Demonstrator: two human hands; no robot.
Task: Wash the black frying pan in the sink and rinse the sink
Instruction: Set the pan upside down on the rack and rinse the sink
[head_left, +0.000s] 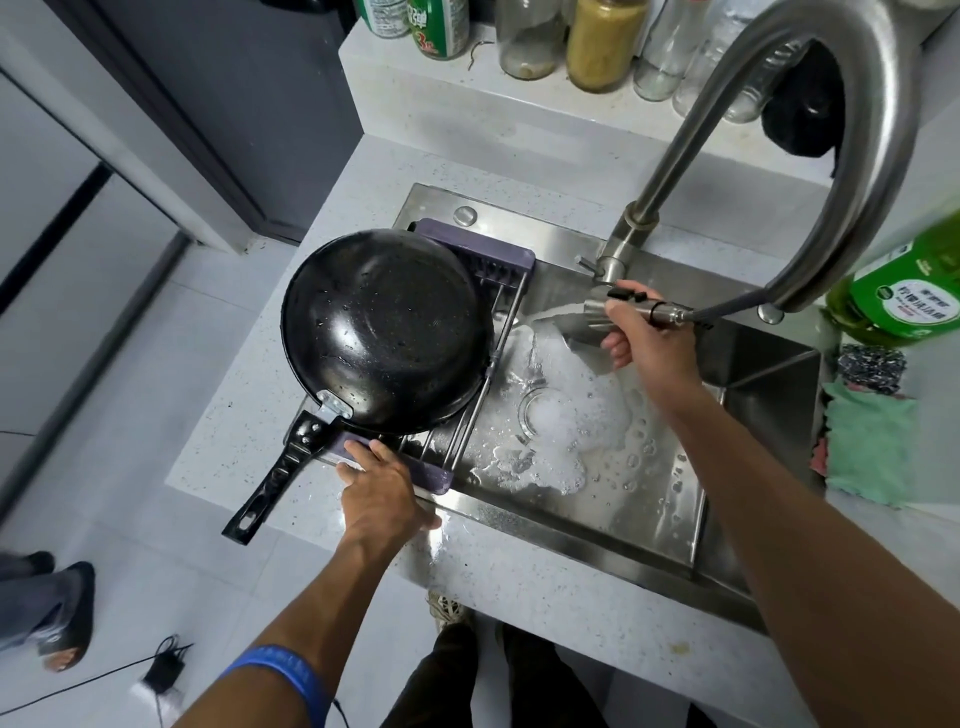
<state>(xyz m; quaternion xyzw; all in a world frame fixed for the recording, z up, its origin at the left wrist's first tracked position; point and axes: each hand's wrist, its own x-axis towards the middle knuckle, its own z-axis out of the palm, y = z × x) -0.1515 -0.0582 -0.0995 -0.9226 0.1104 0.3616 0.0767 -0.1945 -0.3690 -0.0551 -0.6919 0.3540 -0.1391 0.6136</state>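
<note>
The right hand (636, 332) has its grip clenched around the pull-out spray head (613, 312), water falling into the foamy sink (597, 447) below. The left hand (376, 486) rests released, fingers flat on the drying rack (431, 475). Just above it, the black frying pan (384, 330) lies upside down.

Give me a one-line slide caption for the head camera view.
Right hand sprays foam in the sink with the pull-out faucet head; upturned black frying pan drains on the rack.

Wet black frying pan (384, 332) upside down beside the foamy sink (597, 467).
</note>
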